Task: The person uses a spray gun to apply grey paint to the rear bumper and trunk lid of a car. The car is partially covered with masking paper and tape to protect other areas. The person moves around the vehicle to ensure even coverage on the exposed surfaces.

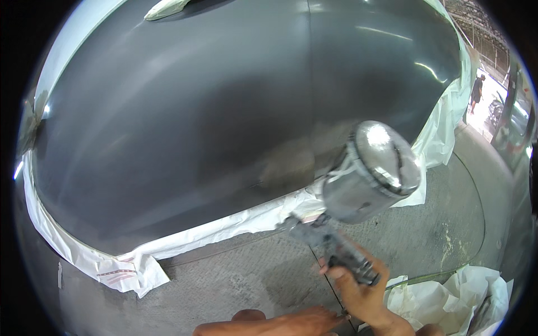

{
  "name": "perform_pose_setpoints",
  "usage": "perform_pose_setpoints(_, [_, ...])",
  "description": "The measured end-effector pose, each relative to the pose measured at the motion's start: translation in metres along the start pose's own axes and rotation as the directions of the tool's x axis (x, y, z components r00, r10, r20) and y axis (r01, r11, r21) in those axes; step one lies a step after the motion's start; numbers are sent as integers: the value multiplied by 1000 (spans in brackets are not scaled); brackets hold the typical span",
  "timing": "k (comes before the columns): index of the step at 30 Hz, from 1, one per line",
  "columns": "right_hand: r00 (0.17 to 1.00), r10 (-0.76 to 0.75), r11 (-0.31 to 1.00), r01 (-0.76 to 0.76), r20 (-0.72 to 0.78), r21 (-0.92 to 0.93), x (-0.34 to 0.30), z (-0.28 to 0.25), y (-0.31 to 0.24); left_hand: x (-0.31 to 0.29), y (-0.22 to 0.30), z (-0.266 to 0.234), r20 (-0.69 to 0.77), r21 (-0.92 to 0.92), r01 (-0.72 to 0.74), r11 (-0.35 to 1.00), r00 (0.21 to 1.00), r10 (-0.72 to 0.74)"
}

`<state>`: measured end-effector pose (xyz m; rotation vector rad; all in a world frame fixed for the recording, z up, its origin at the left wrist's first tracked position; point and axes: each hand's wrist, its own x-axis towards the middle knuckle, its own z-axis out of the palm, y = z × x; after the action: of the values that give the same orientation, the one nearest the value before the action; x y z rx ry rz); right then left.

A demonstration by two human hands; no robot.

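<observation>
My right hand (364, 299) is wrapped round the handle of a metal spray gun (350, 255), which is slightly blurred. A large silvery paint cup (370, 176) sits on top of the gun. The gun's front end points left, toward the lower edge of a dark grey car body panel (168, 123), and stays apart from it. My left hand (316, 320) lies low beside my right wrist. Its fingers look closed, and what they hold, if anything, is hard to make out. White masking paper (224, 228) runs along the panel's lower edge.
More masking paper (445, 126) hangs at the panel's right side. Crumpled paper (448, 305) lies on the grey floor (241, 269) at the lower right, next to a hose (428, 276). Another person (477, 92) stands far off by a bright opening.
</observation>
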<state>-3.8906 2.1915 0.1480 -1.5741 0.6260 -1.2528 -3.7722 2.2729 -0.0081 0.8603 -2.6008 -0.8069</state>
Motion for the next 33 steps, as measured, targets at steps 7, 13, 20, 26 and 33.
perform_pose_setpoints(7, [776, -10, 984, -105, -630, -145, 8, -34, 21, -18, 18, -11, 116, -52, 131, 990, 986, -124])
perform_pose_setpoints(13, [896, 23, 980, -108, -444, -168, -3, -8, 25, -21, 12, -16, 181, 24, 124, 992, 975, -126])
perform_pose_setpoints(20, [992, 103, 992, -107, 69, 59, -17, 14, 27, -24, 21, -29, 73, -94, 117, 989, 991, -110])
perform_pose_setpoints(26, [956, 150, 982, -114, -251, 152, 4, 12, 28, -25, 25, -36, 66, -58, 91, 994, 994, -87])
perform_pose_setpoints(33, [802, 24, 992, -92, -597, -83, 20, -12, 34, -21, 24, -44, 153, -119, 134, 984, 982, -115])
